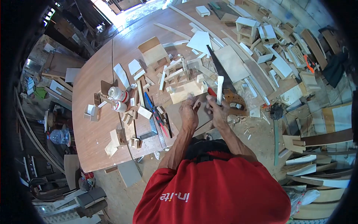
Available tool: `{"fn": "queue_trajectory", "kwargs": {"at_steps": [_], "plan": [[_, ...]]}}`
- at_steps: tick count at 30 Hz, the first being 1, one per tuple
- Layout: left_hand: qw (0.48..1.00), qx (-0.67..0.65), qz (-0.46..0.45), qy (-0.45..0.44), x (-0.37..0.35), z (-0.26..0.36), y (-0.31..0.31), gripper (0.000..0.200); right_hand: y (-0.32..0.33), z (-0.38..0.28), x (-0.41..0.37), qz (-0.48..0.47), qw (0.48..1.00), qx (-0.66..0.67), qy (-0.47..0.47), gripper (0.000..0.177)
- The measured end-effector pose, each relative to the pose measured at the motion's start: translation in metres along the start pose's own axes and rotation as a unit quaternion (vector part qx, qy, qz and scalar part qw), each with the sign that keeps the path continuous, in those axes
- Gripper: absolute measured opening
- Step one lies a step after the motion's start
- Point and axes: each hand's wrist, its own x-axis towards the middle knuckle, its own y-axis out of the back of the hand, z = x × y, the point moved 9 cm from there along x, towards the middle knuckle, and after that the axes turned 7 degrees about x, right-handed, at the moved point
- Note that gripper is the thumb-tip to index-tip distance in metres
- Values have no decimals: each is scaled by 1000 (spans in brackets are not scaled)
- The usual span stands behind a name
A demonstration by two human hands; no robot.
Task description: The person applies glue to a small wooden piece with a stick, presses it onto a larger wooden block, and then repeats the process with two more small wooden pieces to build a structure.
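My left hand (189, 114) rests over a brown board (175, 114) at the near edge of the workbench, with its fingers curled on a small pale wooden piece (196, 104). My right hand (217, 109) is just to the right and grips a red-handled tool (211, 92). An upright white wooden strip (220, 89) stands at its fingertips. The two hands nearly touch. A flat pale wood panel (185, 91) lies just beyond them.
A handsaw (234, 100) with a wooden handle lies right of my hands. Two white glue bottles (118, 94), a blue and red tool (154, 110) and several wood offcuts cover the brown workbench (89, 134). Small wooden frames (246, 27) sit far right. A water bottle (59, 136) stands on the floor at left.
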Motion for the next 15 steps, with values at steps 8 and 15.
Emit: {"fn": "queue_trajectory", "kwargs": {"at_steps": [8,15], "plan": [[997,-14,-57,42,5,-23,-1,29,-20,13,-4,32,998,44,-14,20],[993,-21,-60,95,-4,-27,1,30,-17,36,-1,59,998,14,-6,17]]}}
